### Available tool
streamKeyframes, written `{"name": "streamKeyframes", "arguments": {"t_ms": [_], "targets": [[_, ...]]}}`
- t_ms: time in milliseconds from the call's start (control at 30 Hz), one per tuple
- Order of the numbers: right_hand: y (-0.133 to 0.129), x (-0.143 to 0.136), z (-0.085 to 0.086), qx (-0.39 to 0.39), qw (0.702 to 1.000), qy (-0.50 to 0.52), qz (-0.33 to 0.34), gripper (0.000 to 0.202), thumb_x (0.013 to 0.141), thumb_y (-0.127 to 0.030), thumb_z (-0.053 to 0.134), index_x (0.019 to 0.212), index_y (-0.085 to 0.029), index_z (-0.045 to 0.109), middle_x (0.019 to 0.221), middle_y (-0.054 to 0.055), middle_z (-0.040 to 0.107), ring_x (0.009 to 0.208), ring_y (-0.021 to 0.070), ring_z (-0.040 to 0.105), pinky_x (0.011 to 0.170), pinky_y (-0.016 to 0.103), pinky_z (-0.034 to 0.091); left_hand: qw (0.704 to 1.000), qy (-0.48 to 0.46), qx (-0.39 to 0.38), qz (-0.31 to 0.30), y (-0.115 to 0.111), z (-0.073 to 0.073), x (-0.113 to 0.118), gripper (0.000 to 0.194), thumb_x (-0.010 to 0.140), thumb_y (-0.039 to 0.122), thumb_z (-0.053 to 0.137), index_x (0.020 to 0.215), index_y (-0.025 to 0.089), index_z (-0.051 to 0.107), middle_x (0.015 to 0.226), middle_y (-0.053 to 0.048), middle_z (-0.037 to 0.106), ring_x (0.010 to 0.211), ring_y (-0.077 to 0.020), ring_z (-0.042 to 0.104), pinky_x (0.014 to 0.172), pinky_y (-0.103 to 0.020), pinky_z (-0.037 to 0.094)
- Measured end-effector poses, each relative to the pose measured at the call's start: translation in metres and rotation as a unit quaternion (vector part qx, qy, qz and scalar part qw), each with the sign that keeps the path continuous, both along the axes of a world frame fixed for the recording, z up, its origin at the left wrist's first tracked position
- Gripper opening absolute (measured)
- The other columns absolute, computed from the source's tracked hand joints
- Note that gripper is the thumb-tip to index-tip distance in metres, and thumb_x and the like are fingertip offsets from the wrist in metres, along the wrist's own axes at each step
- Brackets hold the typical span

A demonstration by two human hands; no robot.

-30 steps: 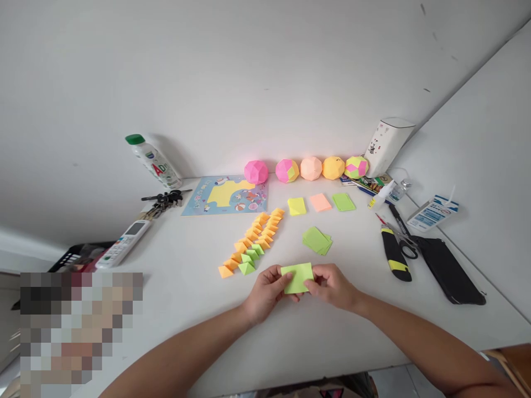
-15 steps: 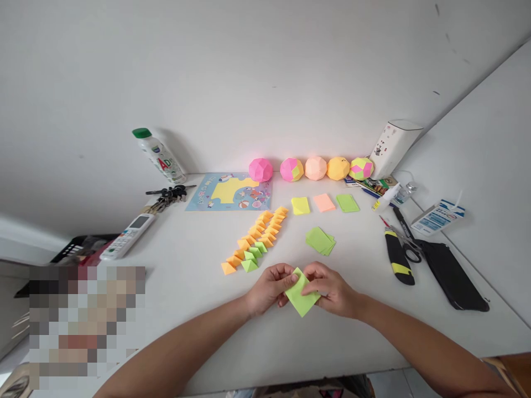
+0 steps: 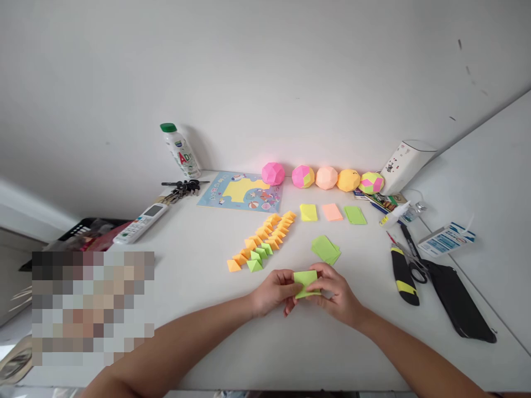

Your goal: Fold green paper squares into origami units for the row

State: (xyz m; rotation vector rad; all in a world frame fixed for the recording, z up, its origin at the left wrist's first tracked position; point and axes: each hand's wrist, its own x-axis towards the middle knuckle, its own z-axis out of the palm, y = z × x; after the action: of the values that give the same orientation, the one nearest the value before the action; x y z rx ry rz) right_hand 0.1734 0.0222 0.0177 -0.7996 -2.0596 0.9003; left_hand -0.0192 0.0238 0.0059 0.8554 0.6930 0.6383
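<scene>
A green paper square (image 3: 306, 279) is held between my two hands above the table's near part. My left hand (image 3: 274, 293) pinches its left side, thumb on top. On the right edge, my right hand (image 3: 337, 294) grips it with thumb and fingers. Just beyond lies a small fanned pile of green paper squares (image 3: 326, 249). To the left stand two slanting rows of folded paper pieces, orange ones (image 3: 265, 231) with several green ones (image 3: 259, 254) at the near end.
Yellow (image 3: 308, 212), peach (image 3: 332, 212) and green (image 3: 355, 215) note stacks lie farther back. Several paper balls (image 3: 327, 178) line the wall beside a blue picture board (image 3: 240, 192). Rightward are a utility knife (image 3: 404, 276), scissors (image 3: 416, 271) and a black pouch (image 3: 456, 301); leftward, a remote (image 3: 141, 224) and bottle (image 3: 181, 150).
The green paper square has turned from a diamond to a level position between my hands. The camera view has shifted, so the table's things appear farther right.
</scene>
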Motion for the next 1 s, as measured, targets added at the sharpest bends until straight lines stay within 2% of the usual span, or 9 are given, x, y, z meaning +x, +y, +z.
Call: {"name": "streamKeyframes", "arguments": {"t_ms": [133, 267, 333, 433, 500, 600, 700, 800, 1000], "targets": [[-0.001, -0.001, 0.005, -0.061, 0.997, 0.003, -0.040, 0.013, 0.082, -0.025, 0.058, 0.074, -0.017, 0.064, 0.091, 0.008, 0.056, 0.073, 0.0151, 0.055, 0.059, 0.025, 0.049, 0.999, 0.028, 0.021, -0.027, -0.002, 0.002, -0.001, 0.028, 0.075, 0.039, 0.062, 0.072, 0.012, 0.055, 0.050, 0.003, 0.054, 0.031, -0.0070, 0.047, 0.029, -0.017, 0.036], [-0.002, -0.001, 0.008, -0.118, 0.991, 0.001, -0.064, 0.025, 0.083, -0.028, 0.056, 0.061, -0.017, 0.060, 0.074, 0.005, 0.057, 0.069, 0.0159, 0.054, 0.053, 0.024, 0.046, 0.999, -0.024, 0.017, -0.033, -0.003, 0.001, 0.000, 0.035, 0.080, 0.046, 0.053, 0.074, 0.011, 0.055, 0.059, -0.003, 0.059, 0.040, -0.0116, 0.056, 0.037, -0.023, 0.045], [-0.001, 0.000, 0.007, -0.134, 0.988, 0.004, -0.080, 0.025, 0.082, -0.030, 0.058, 0.060, -0.017, 0.060, 0.074, 0.006, 0.058, 0.068, 0.0164, 0.055, 0.052, 0.024, 0.046, 0.998, -0.054, 0.031, -0.028, -0.004, 0.000, 0.001, 0.040, 0.082, 0.050, 0.048, 0.079, 0.010, 0.055, 0.070, -0.007, 0.061, 0.049, -0.0148, 0.061, 0.043, -0.026, 0.049], [0.001, 0.002, 0.004, -0.146, 0.985, 0.000, -0.093, 0.025, 0.082, -0.031, 0.058, 0.062, -0.017, 0.062, 0.076, 0.006, 0.058, 0.068, 0.0165, 0.055, 0.052, 0.025, 0.045, 0.997, -0.044, 0.057, -0.017, -0.005, -0.001, 0.002, 0.035, 0.074, 0.043, 0.064, 0.088, 0.012, 0.054, 0.083, -0.007, 0.061, 0.057, -0.0151, 0.064, 0.045, -0.025, 0.051], [0.002, 0.001, 0.004, -0.154, 0.984, -0.005, -0.090, 0.025, 0.082, -0.031, 0.058, 0.061, -0.017, 0.062, 0.071, 0.004, 0.056, 0.066, 0.0160, 0.054, 0.051, 0.024, 0.045, 0.998, -0.029, 0.063, -0.011, -0.005, -0.002, 0.004, 0.035, 0.072, 0.039, 0.068, 0.089, 0.013, 0.053, 0.087, -0.007, 0.061, 0.058, -0.0138, 0.064, 0.046, -0.024, 0.051], [0.000, -0.001, 0.005, -0.178, 0.981, -0.001, -0.077, 0.022, 0.082, -0.030, 0.058, 0.064, -0.017, 0.061, 0.063, 0.001, 0.053, 0.060, 0.0145, 0.052, 0.052, 0.024, 0.045, 0.998, -0.030, 0.058, -0.007, -0.004, -0.003, 0.006, 0.036, 0.072, 0.041, 0.067, 0.088, 0.013, 0.052, 0.083, -0.006, 0.062, 0.055, -0.0128, 0.063, 0.045, -0.023, 0.051], [-0.001, -0.003, 0.005, -0.221, 0.973, 0.008, -0.065, 0.014, 0.082, -0.030, 0.059, 0.075, -0.018, 0.063, 0.066, 0.001, 0.057, 0.060, 0.0143, 0.055, 0.055, 0.025, 0.048, 0.999, -0.025, 0.049, -0.001, -0.004, -0.004, 0.006, 0.037, 0.073, 0.045, 0.064, 0.084, 0.012, 0.052, 0.073, -0.005, 0.062, 0.051, -0.0132, 0.063, 0.043, -0.024, 0.050], [-0.002, -0.002, 0.001, -0.259, 0.963, 0.024, -0.070, 0.016, 0.082, -0.032, 0.059, 0.087, -0.017, 0.062, 0.067, 0.001, 0.061, 0.062, 0.0147, 0.058, 0.058, 0.025, 0.050, 0.999, -0.014, 0.042, 0.004, -0.005, -0.005, 0.007, 0.037, 0.073, 0.046, 0.063, 0.082, 0.012, 0.051, 0.066, -0.003, 0.061, 0.048, -0.0137, 0.062, 0.041, -0.023, 0.050], [-0.003, -0.003, -0.001, -0.286, 0.952, 0.034, -0.100, 0.022, 0.079, -0.038, 0.060, 0.079, -0.017, 0.057, 0.060, 0.000, 0.061, 0.056, 0.0148, 0.059, 0.054, 0.026, 0.051, 0.999, 0.002, 0.046, 0.009, -0.007, -0.006, 0.006, 0.037, 0.073, 0.045, 0.064, 0.082, 0.012, 0.051, 0.069, -0.004, 0.062, 0.051, -0.0143, 0.064, 0.042, -0.023, 0.051]]}}
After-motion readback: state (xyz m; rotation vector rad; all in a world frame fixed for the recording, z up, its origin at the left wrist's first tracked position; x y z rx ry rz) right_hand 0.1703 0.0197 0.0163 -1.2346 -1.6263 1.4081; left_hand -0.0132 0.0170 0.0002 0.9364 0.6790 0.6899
